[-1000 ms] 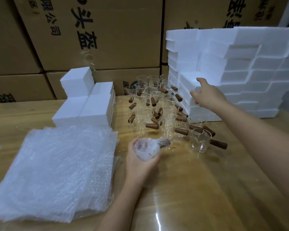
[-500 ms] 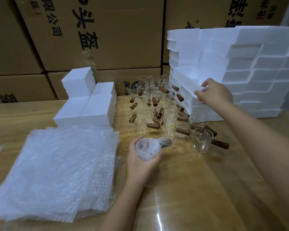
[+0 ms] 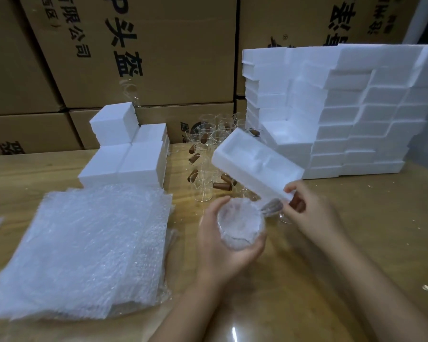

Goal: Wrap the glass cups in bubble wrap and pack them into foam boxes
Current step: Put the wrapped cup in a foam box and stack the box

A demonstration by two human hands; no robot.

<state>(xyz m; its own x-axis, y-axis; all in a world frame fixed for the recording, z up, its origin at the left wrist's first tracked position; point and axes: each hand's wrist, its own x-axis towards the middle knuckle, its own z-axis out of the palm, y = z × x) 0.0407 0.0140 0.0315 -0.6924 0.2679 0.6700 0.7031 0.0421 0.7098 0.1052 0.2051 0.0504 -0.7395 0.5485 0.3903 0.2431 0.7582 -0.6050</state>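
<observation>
Palm up, the left hand (image 3: 218, 257) cups the wrapped glass cup (image 3: 241, 224), fingers and thumb curled round its crinkled, cloudy bubble-wrap skin. The cup's brown handle pokes out toward the right hand (image 3: 314, 218). That hand pinches the near corner of one open foam box (image 3: 255, 166), thumb on top and fingers curled beneath, and holds it tilted in the air just beyond the cup. The box is white, grainy polystyrene with moulded hollows in its upper face.

Left of the hands, a thick stack of bubble wrap sheets (image 3: 84, 250) lies flat on the glossy wooden table (image 3: 356, 255). The sheets are too many and too translucent to count.

Beyond, a cluster of bare glass cups (image 3: 203, 191) stands on the table, clear with short brown stub handles. The held box hides part of the cluster, so no count can be given. To their left sit closed foam blocks (image 3: 129, 159), at least four. To their right rises a stepped wall of stacked foam boxes (image 3: 344, 107), many rows high.

Brown cardboard cartons (image 3: 171, 58) printed with black characters fill the background.
</observation>
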